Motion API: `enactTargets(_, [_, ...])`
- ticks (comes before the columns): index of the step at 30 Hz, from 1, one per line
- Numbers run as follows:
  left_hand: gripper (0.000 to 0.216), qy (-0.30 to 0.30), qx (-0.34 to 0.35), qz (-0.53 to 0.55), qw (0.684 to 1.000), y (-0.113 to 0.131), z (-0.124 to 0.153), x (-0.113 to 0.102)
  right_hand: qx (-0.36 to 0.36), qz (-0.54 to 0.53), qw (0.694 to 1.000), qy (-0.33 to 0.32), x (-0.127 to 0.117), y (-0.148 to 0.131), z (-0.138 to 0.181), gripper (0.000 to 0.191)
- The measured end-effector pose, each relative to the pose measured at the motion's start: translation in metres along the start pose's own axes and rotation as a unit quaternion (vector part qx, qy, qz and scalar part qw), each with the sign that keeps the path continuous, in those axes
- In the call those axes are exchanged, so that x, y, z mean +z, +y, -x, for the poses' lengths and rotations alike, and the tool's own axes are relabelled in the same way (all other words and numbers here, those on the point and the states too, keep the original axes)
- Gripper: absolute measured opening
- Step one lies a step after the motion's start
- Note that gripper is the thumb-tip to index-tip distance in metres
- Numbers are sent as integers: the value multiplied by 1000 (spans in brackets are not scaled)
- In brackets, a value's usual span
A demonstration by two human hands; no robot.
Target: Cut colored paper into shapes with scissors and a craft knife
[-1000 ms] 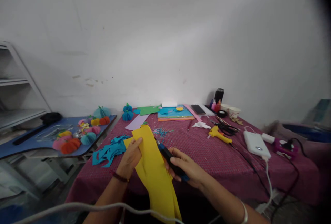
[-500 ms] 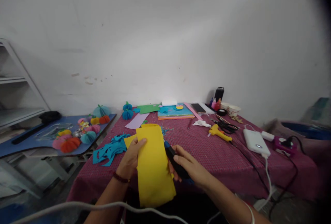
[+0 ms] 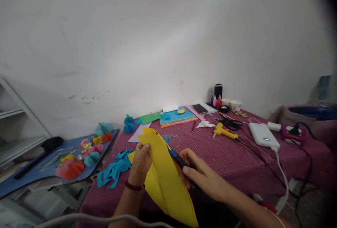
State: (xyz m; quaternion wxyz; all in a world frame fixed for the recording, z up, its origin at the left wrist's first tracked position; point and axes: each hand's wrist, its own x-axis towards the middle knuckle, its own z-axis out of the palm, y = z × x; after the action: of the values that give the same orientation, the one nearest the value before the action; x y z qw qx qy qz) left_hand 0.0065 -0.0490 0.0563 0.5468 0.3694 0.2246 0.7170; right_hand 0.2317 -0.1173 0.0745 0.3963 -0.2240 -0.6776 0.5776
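Observation:
My left hand pinches the upper left edge of a folded, layered yellow paper sheet. The sheet hangs at a slant over the table's front edge, its layers spread apart lower down. Closed around the handles of dark scissors with a blue part is my right hand. The scissors' tip meets the sheet's right edge near the top; most of the blades are hidden by the paper. Blue paper scraps lie left of my left hand, and tiny blue clippings lie behind the sheet.
A yellow glue gun, black scissors and a white power bank lie to the right. Coloured sheets and a blue paper pumpkin are at the back. Paper pumpkins sit on the blue side table. A white cable crosses the foreground.
The yellow sheet has tilted, its lower end swinging right and its layers opening. Both hands and the scissors stay on it. The view has tilted and shifted slightly.

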Motion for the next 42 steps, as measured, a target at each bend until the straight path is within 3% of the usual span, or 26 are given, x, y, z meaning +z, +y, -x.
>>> enactTargets(6, [55, -80, -21, -83, 993, 25, -1, 12, 39, -24, 998, -47, -18, -11, 4, 23])
enactTargets(13, [28, -93, 10, -247, 965, 54, 10, 30, 79, -40, 992, -93, -32, -21, 4, 26])
enactTargets(18, [21, -122, 64, -293, 946, 58, 15, 38, 85, -55, 987, -122, -37, -20, 5, 26])
enactTargets(25, [27, -54, 49, -176, 982, 45, 14, 33, 71, -88, 984, -135, -42, -12, 8, 28])
enactTargets(32, [50, 26, 70, -130, 989, 25, 5, 27, 50, -103, 989, -94, -34, 5, 5, 32])
enactTargets(42, [26, 89, 14, -86, 992, -10, 14, 9, 76, -124, 989, -26, -10, 7, 6, 31])
